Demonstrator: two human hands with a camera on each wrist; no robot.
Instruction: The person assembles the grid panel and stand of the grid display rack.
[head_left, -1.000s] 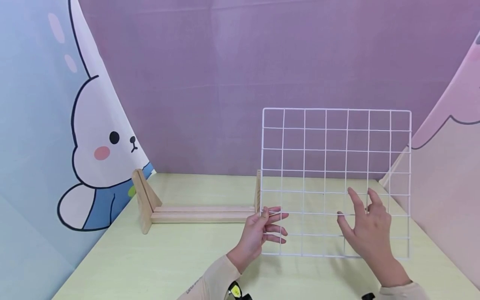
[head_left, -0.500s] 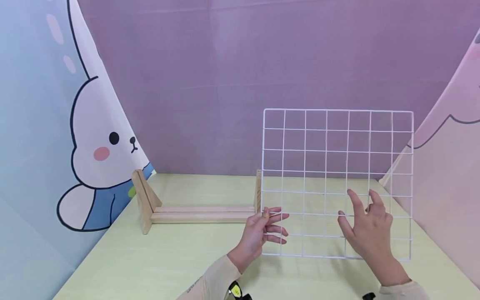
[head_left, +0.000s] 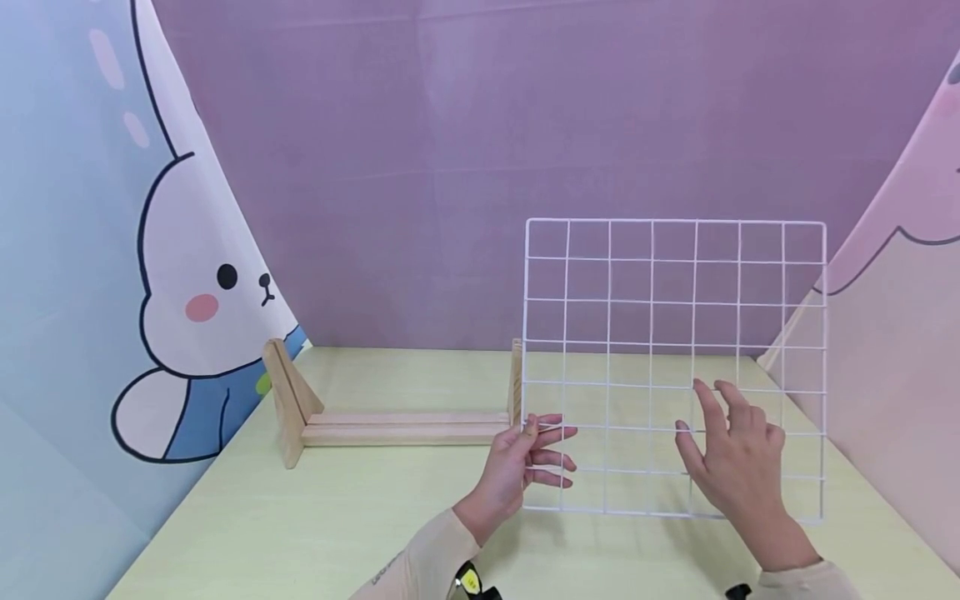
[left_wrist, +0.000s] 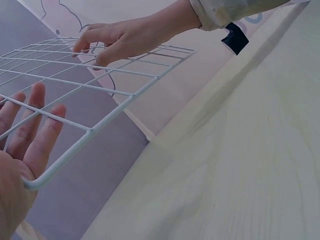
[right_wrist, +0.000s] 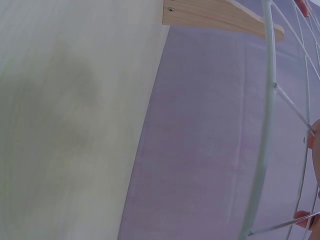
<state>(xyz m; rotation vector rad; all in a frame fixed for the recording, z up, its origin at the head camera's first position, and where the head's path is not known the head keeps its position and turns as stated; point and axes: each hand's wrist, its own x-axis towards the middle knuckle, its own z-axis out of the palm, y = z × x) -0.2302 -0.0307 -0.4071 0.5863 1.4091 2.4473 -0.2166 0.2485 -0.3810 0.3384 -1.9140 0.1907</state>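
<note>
A white wire grid panel (head_left: 652,342) stands nearly upright over the table in the head view. My left hand (head_left: 517,467) grips its lower left edge, the thumb on the near side and fingers reaching behind the wires. In the left wrist view the left fingers (left_wrist: 40,130) show beneath the wires. My right hand (head_left: 738,458) is at the lower right part of the grid, fingers spread and slightly bent, fingertips at the wires. From the left wrist view, the right hand (left_wrist: 125,40) lies against the panel's other face. The right wrist view shows only part of its fingers.
A wooden stand (head_left: 405,434) with two upright side pieces sits on the pale table (head_left: 300,533), left of the grid. The grid's left edge overlaps the stand's right upright (head_left: 516,379). A purple backdrop (head_left: 375,183) and printed side panels (head_left: 67,275) surround the table.
The right hand's middle finger has moved left, closer to the index finger. The left hand and the grid are almost still.
</note>
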